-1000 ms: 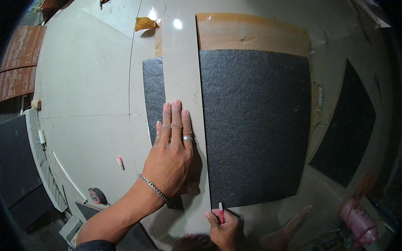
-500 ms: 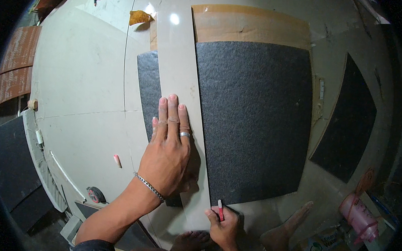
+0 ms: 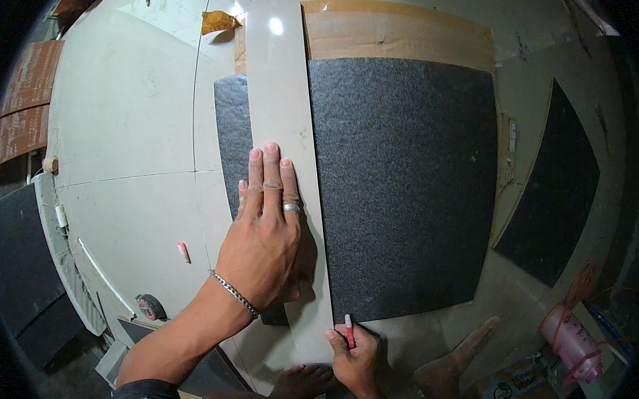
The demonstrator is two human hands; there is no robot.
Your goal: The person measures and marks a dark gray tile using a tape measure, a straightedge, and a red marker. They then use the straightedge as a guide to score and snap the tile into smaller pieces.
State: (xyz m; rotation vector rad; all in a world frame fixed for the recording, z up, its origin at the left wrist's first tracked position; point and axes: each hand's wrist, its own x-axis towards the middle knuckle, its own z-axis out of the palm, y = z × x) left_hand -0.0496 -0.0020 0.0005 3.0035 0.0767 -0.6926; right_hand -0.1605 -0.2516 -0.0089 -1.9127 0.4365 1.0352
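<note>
My left hand (image 3: 265, 233) lies flat on a long pale strip (image 3: 279, 87), its fingers stretched out and its thumb tucked out of sight. The strip lies lengthwise over a dark grey speckled sheet (image 3: 401, 182), which shows on both sides of it. At the strip's near right edge, my right hand (image 3: 357, 359) is closed around a slim red tool (image 3: 349, 334) with a pale upper end. The tool's lower end is hidden by the fingers, so its kind is unclear. Brown paper or tape (image 3: 395, 32) borders the sheet's far edge.
A tape measure (image 3: 151, 307) and a small red-and-white piece (image 3: 183, 251) lie left on the pale tiled floor (image 3: 126, 129). Another dark sheet (image 3: 554, 192) rests to the right, near a pink bottle (image 3: 570, 343). My bare feet (image 3: 304, 383) are at the near edge.
The whole scene sits slightly higher and further left in the picture. Both hands, the strip and the sheet keep nearly the same places relative to each other.
</note>
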